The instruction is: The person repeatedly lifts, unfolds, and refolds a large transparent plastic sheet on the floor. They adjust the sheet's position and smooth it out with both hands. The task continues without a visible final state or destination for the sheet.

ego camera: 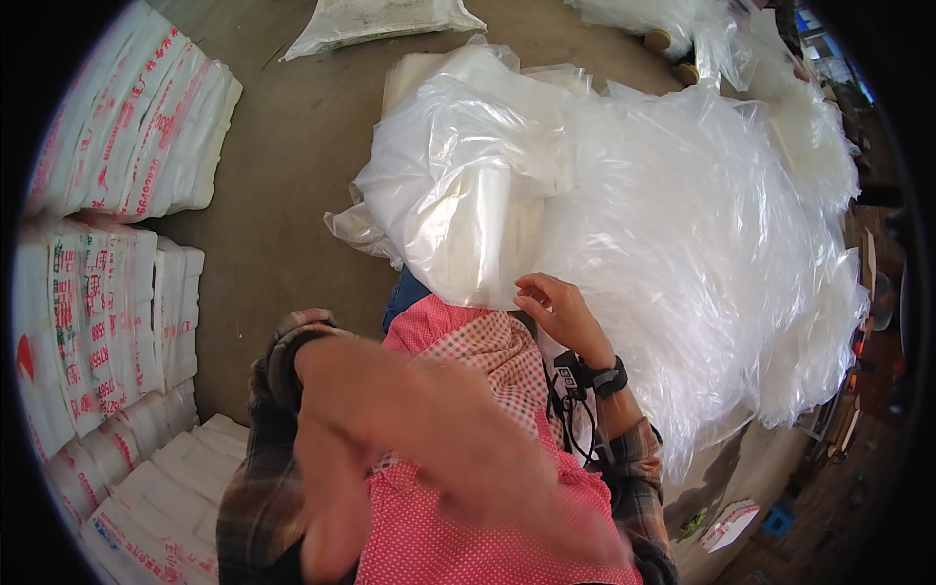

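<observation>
My left hand (439, 431) is raised close to the camera, blurred, over the pink apron (482, 534). Its thumb and fingers are spread apart, with nothing visible in them. Loosely curled fingers show on my right hand (559, 311), beside the near edge of a stack of clear plastic bags (468, 197); no grip on the plastic shows. A black band (608, 378) is around the right wrist. The stack lies before me, its near end by my lap. Against its right side spreads a large heap of clear plastic bags or film (680, 241).
White foam boxes with red writing (110, 314) are stacked along the left. A white sack (387, 22) lies on the concrete floor (285, 168) at the top. More plastic (804, 139) lies at the upper right. A blue plastic object (776, 521) stands at the lower right.
</observation>
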Demonstrator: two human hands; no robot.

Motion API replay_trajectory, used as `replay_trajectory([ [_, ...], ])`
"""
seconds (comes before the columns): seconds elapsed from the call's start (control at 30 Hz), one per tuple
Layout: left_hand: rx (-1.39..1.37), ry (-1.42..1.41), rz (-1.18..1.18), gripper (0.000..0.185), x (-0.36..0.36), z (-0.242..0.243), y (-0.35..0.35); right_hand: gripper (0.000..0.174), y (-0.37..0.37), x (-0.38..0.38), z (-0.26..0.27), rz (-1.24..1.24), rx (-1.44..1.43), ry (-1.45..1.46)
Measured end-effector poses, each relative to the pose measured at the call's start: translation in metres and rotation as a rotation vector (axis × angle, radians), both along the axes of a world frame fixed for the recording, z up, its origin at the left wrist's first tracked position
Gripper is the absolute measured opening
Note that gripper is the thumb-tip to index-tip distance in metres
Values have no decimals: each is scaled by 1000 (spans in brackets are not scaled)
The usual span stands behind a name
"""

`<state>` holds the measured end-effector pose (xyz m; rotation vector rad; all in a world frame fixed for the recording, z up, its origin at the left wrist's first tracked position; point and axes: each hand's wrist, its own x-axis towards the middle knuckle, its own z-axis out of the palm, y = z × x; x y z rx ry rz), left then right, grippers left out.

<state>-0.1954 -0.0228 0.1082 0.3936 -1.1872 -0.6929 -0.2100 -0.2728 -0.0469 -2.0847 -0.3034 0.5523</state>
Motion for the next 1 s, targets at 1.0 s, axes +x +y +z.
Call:
replay_trajectory([
  [1.0, 895, 1873, 331, 92, 13, -341, 64, 74, 35, -4, -88, 43, -507, -435],
])
